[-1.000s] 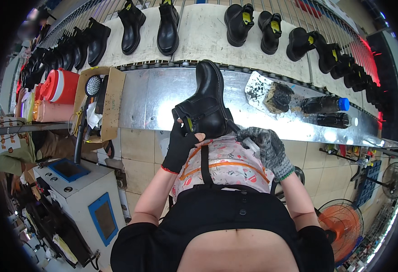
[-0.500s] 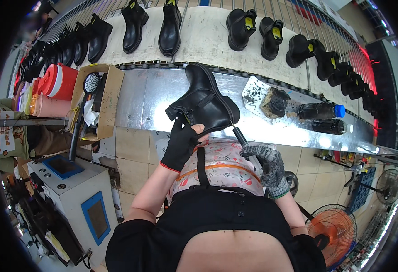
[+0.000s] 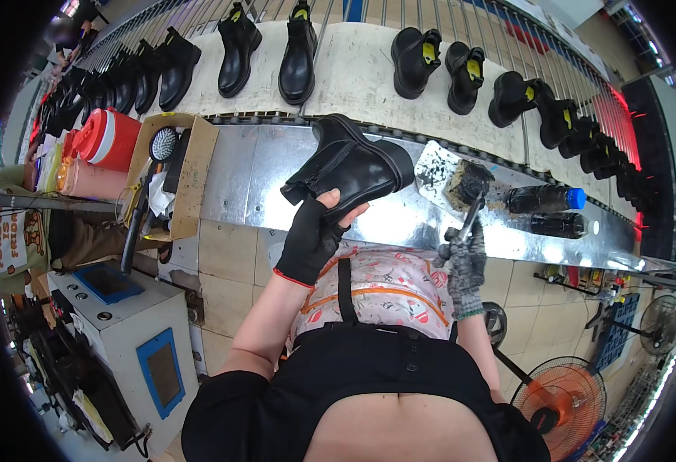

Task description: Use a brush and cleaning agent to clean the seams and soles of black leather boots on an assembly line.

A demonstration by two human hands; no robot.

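A shiny metal counter (image 3: 241, 165) spans the middle, black boots (image 3: 298, 65) lining the conveyor (image 3: 349, 73) from ten to two o'clock; an orange fan (image 3: 577, 404) stands at four. The left hand (image 3: 312, 237) reaches up, clasping a tilted ankle boot (image 3: 353, 165) near twelve; the right hand (image 3: 462, 258) curls round a slim tool (image 3: 472, 214), its tip at the blackened sponge (image 3: 469, 181) toward two.

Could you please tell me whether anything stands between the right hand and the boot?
Nothing visible does: between the right hand and the boot, held in the left hand, the straight line crosses just the bench. The sponge, near the tip of the tool, lies to the right of that line.
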